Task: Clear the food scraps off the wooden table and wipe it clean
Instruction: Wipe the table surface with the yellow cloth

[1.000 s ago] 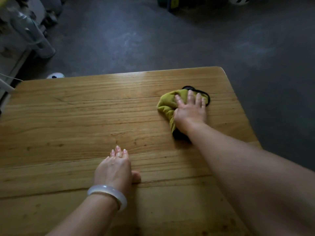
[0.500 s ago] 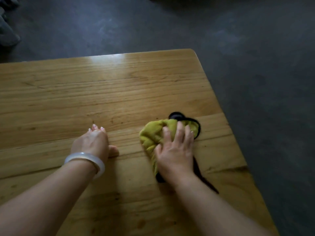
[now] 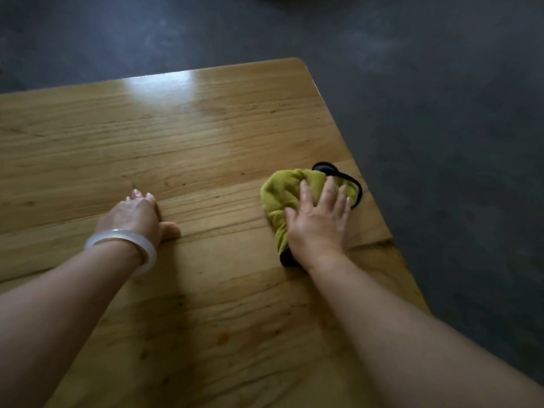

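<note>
I see my right hand [image 3: 319,228] lying flat on a bunched yellow-green cloth [image 3: 282,195], its fingers [image 3: 329,189] straight and spread, pressing down on the fabric rather than curling round it. The cloth sits on the wooden surface [image 3: 191,136] close to its right edge, and a black trim or strap [image 3: 354,184] loops out from under it on the far side; the dim light makes it hard for me to say exactly what that black part is. My left hand [image 3: 137,216] rests on the surface well apart from the cloth, fingertips down and thumb out to the side, holding nothing. A pale bracelet [image 3: 123,240] rings that wrist. A bright patch of glare [image 3: 164,89] shows near the far edge, and dark grey floor [image 3: 441,113] lies beyond.
</note>
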### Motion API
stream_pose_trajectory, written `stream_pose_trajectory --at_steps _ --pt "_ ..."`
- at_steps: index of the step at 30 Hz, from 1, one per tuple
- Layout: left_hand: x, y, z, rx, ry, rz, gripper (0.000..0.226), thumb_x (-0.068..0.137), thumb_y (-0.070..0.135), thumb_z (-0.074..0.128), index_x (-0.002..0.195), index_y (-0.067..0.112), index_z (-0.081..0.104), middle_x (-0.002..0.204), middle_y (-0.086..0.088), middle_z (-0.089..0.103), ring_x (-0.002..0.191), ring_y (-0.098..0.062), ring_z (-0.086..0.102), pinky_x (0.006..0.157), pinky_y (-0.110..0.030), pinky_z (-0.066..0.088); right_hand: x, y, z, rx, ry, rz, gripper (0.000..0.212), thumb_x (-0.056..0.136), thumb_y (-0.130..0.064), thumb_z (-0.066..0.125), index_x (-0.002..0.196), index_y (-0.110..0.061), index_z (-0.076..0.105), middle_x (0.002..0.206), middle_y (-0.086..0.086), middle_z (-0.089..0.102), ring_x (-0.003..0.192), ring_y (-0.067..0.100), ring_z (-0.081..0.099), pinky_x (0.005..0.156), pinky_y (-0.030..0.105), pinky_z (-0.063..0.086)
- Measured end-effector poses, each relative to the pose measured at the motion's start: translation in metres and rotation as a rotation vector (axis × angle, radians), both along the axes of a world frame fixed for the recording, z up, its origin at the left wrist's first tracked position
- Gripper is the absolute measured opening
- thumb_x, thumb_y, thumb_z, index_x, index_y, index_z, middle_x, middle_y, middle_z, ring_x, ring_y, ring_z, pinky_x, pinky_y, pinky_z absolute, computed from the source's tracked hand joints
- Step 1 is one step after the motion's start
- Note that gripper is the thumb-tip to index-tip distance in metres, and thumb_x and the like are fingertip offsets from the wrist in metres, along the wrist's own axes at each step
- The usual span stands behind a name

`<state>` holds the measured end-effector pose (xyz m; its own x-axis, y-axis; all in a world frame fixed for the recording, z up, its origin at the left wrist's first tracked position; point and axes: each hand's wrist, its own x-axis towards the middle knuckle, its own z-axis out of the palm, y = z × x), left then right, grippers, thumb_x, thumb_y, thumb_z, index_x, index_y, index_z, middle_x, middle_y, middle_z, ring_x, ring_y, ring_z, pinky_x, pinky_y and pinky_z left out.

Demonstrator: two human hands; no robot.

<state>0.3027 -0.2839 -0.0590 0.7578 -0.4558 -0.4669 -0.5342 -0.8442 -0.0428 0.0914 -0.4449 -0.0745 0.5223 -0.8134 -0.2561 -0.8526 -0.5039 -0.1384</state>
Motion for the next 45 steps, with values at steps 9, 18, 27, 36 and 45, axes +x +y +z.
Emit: stream_pose_trajectory --at_steps 9,18,27,36,45 --pt "-0.003 0.008 -0.012 -0.046 -0.052 -0.020 0.082 0.085 0.048 0.059 0.147 0.009 0.022 0.156 -0.009 0.012 0.143 -0.023 0.015 0.115 -0.039 0.017 -0.022 0.128 0.003 0.162 -0.016 0.500 0.060 0.101 -0.048 0.025 0.153 -0.035 -0.002 0.148 0.015 -0.043 0.132 0.042 -0.043 0.111 0.056 -0.021" --pt "-0.084 0.048 -0.013 -0.350 -0.133 -0.284 0.062 0.078 0.024 0.072 0.134 0.010 0.049 0.143 -0.007 0.044 0.136 -0.023 0.036 0.116 -0.039 0.020 -0.002 0.038 0.001 0.020 0.124 0.414 0.057 0.100 -0.056 0.016 0.153 -0.039 0.001 0.159 0.011 -0.023 0.145 0.037 -0.019 0.117 0.052 -0.010" --pt "-0.086 0.055 -0.010 -0.293 -0.076 -0.296 0.060 0.088 0.012 0.051 0.144 0.021 0.033 0.154 0.007 0.021 0.142 -0.010 0.018 0.118 -0.029 0.005 -0.015 -0.005 0.003 0.016 0.137 0.009 0.068 0.096 -0.064 0.015 0.155 -0.032 0.000 0.157 0.018 -0.024 0.144 0.044 -0.016 0.118 0.054 -0.007" --pt "-0.055 0.066 -0.009 -0.457 0.207 -0.287 0.052 0.083 0.012 0.063 0.132 0.024 0.052 0.149 0.011 0.031 0.139 -0.006 0.024 0.114 -0.021 0.016 0.037 0.115 -0.001 0.073 -0.012 0.355 0.057 0.102 -0.045 0.024 0.154 -0.037 0.002 0.157 0.012 -0.028 0.141 0.041 -0.028 0.116 0.053 -0.013" --pt "-0.072 0.160 0.012 -0.808 -0.050 0.268 0.037 0.076 -0.011 0.050 0.097 0.017 0.064 0.107 -0.002 0.060 0.102 -0.021 0.056 0.084 -0.033 0.047 0.031 0.151 0.006 0.123 -0.154 0.935 0.047 0.098 -0.047 0.042 0.144 -0.040 0.036 0.163 -0.001 0.002 0.149 0.026 -0.009 0.121 0.042 -0.007"
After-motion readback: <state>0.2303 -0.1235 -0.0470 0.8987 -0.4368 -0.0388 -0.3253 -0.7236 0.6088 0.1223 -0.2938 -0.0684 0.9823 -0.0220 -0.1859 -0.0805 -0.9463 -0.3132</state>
